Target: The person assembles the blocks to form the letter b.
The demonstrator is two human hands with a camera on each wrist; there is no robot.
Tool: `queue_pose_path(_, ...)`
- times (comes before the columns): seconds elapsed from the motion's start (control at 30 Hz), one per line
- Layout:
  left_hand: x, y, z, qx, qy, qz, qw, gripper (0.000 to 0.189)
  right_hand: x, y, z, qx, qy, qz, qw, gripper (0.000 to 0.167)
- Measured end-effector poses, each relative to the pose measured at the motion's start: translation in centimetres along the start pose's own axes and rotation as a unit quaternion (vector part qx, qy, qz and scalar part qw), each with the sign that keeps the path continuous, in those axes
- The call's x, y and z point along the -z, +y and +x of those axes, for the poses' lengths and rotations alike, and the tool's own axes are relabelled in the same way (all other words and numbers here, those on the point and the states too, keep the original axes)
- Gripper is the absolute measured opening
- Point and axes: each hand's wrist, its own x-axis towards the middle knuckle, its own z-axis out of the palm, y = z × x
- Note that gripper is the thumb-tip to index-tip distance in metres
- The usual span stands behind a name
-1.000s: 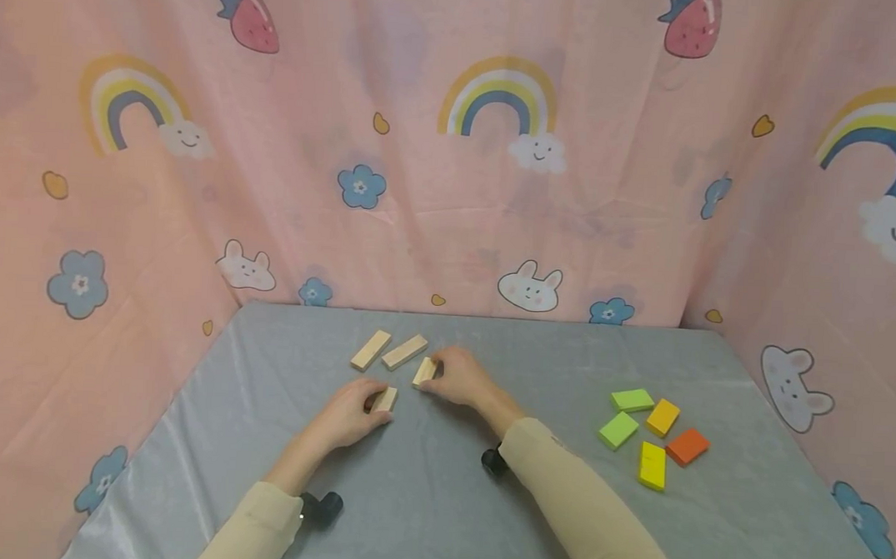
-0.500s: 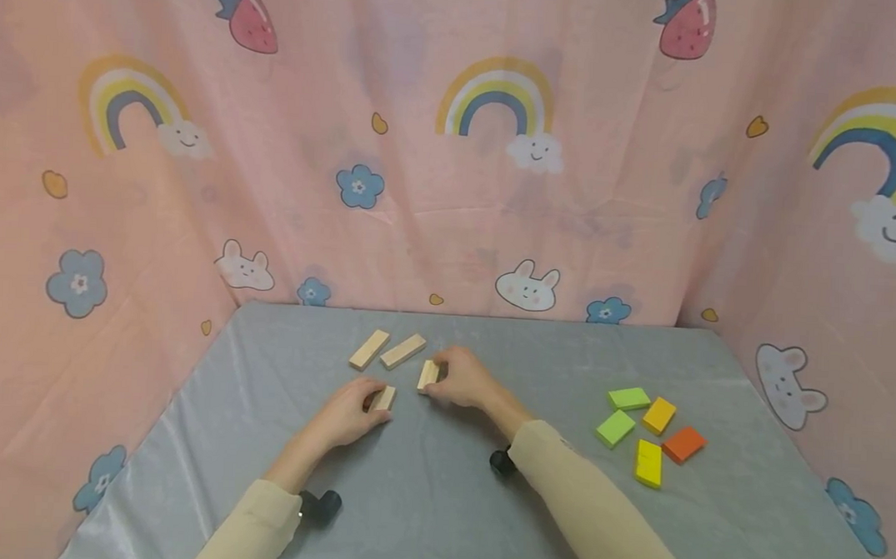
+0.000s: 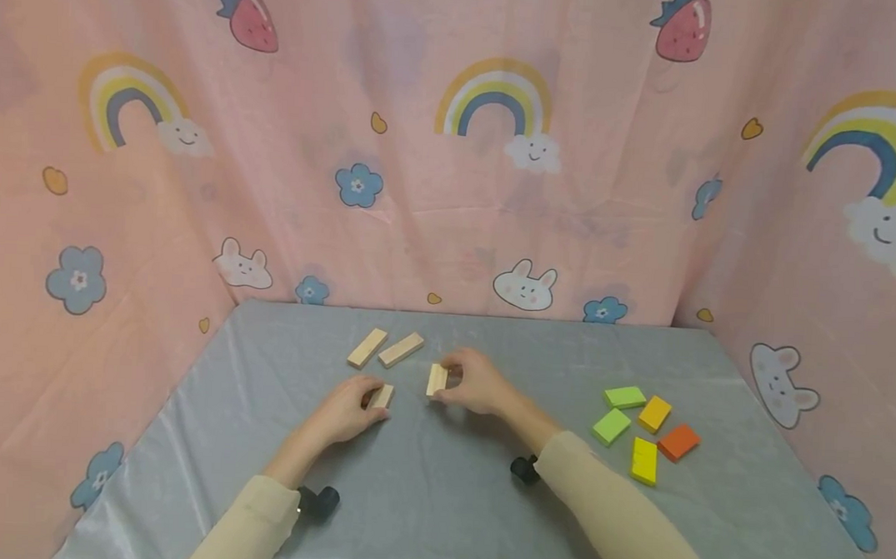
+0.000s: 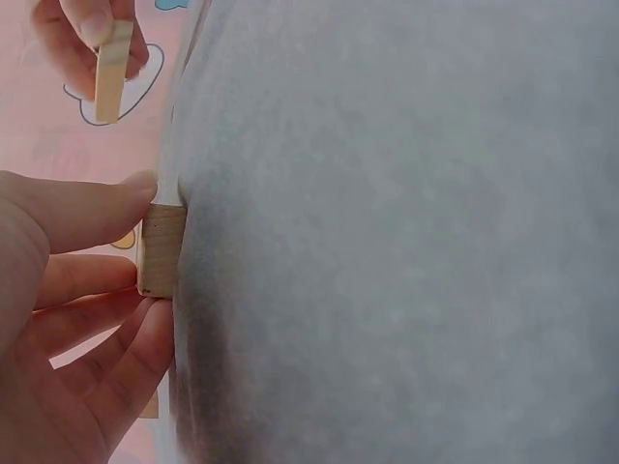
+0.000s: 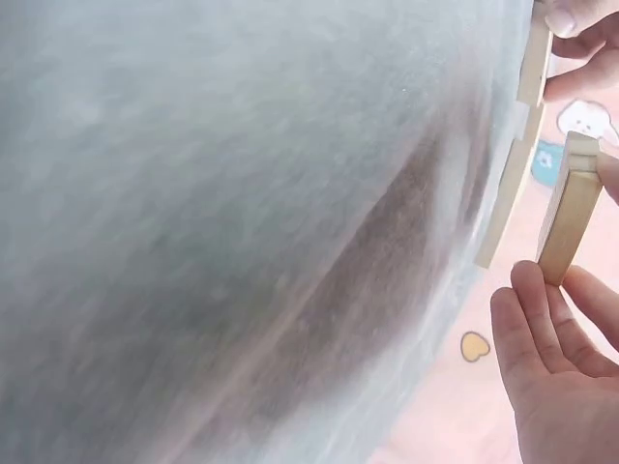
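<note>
My left hand point(image 3: 348, 410) pinches a plain wooden block point(image 3: 383, 397) between thumb and fingers. In the left wrist view this block point(image 4: 162, 249) rests on the grey cloth, its end facing the camera. To its right, my right hand point(image 3: 477, 382) grips another wooden block point(image 3: 436, 381) by its two ends, thumb on the near side. The right wrist view has that block point(image 5: 569, 227) raised off the cloth, with a small step or line near one end. A gap separates the two held blocks. My palms hide parts of both.
Two more plain wooden blocks lie just behind my hands, one on the left point(image 3: 367, 348) and one beside it point(image 3: 401, 350). At the right are two green blocks point(image 3: 611, 427), an amber one point(image 3: 655, 414), a yellow one point(image 3: 644, 461) and an orange-red one point(image 3: 679, 442). Pink curtains point(image 3: 420, 228) surround the table.
My right hand has shifted rightward with its wooden block, widening the gap to the left hand's block. The left hand keeps its hold in nearly the same place.
</note>
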Motion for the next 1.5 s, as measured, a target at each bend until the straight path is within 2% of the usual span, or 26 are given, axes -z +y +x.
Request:
queue_pose_path(0.23,0.2,0.1,0.2,0.003,-0.007,-0.005,1.0,0.049,0.9,-0.2,-1.6,0.0,0.011,0.008,0.9999,0.051)
queue_pose_path(0.7,0.7,0.5,0.2,-0.004,-0.014,-0.01,0.9998,0.049,2.0,0.1,-5.7,0.047,0.015,0.044,0.9978,0.041)
queue_pose_path(0.83,0.7,0.2,-0.1,-0.005,-0.012,-0.008,0.9999,0.049,1.8,0.1,-6.8,0.047,0.018,0.036,0.9981,0.041)
queue_pose_path(1.0,0.7,-0.2,-0.5,0.01,-0.009,-0.001,0.9999,0.049,1.3,0.1,-7.8,0.062,0.009,0.026,0.9977,0.042)
queue_pose_path(1.27,0.6,0.0,-0.2,-0.002,-0.01,0.0,1.0,0.047,0.4,0.8,-9.3,0.058,-0.01,-0.012,0.9982,0.044)
queue_pose_path(1.5,0.5,0.3,0.0,-0.001,-0.011,-0.002,0.9999,0.047,0.2,1.1,-10.2,0.064,-0.022,-0.008,0.9977,0.044)
